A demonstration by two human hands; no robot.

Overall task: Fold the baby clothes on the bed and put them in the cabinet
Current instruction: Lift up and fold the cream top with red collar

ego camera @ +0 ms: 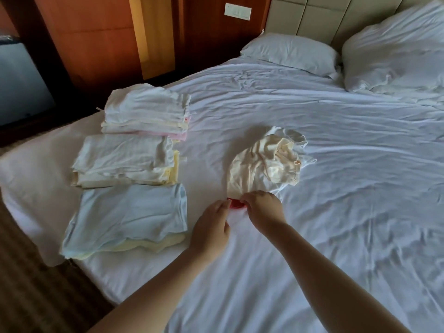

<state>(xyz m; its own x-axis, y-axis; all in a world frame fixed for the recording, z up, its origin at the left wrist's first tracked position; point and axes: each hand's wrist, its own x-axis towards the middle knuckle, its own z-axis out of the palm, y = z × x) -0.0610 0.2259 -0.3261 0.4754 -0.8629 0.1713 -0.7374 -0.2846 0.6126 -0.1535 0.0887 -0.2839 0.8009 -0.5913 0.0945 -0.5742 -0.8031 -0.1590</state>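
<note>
Two hands pinch a small red cloth on the bed.
Head view: left hand and right hand curl their fingers onto its ends, at the near edge of a crumpled cream garment; folded stacks lie to the left.

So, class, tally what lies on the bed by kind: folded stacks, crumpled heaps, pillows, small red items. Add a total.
Folded stacks: 3
Crumpled heap: 1
Pillows: 2
Small red item, pinched by left hand and right hand: 1
Total: 7
</note>
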